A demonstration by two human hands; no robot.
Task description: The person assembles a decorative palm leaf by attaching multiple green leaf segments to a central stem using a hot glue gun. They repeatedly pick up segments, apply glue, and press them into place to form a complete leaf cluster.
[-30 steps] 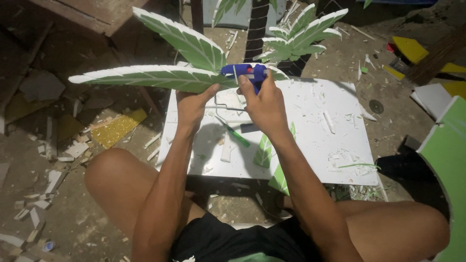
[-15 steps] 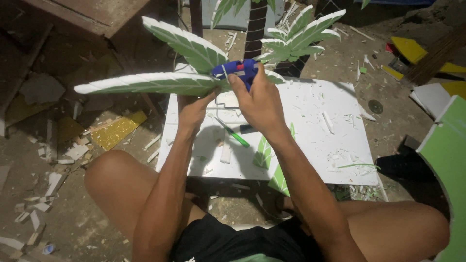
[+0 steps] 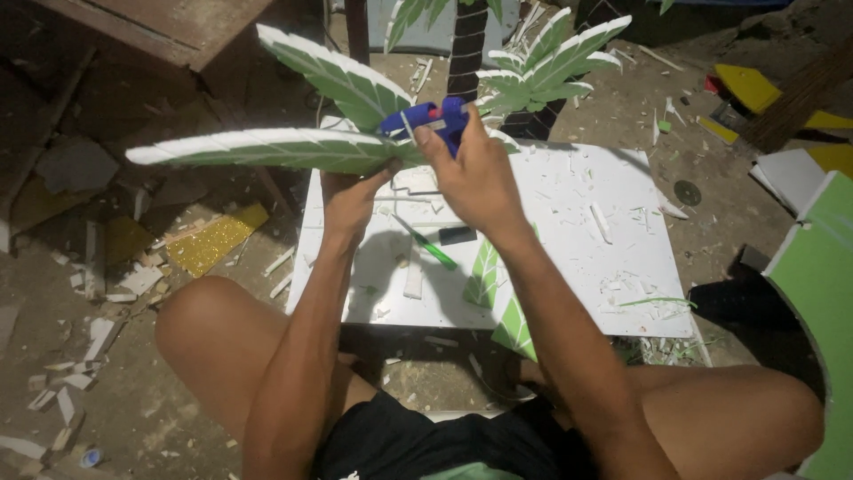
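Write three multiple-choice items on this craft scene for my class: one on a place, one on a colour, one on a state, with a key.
1. Where does the green-handled tool lie?
A. on the white board
B. on the dirt floor
C. on the person's knee

2. What colour is the glue gun?
A. yellow
B. blue
C. white

3. What is the left hand doing?
A. resting on the floor
B. hanging free in the air
C. gripping the base of the long foam palm leaf

Key: 1 A, it rests on the white board below the hands. 2 B, its body in the right hand is blue. 3 C, the fingers close on the long foam palm leaf at its base.
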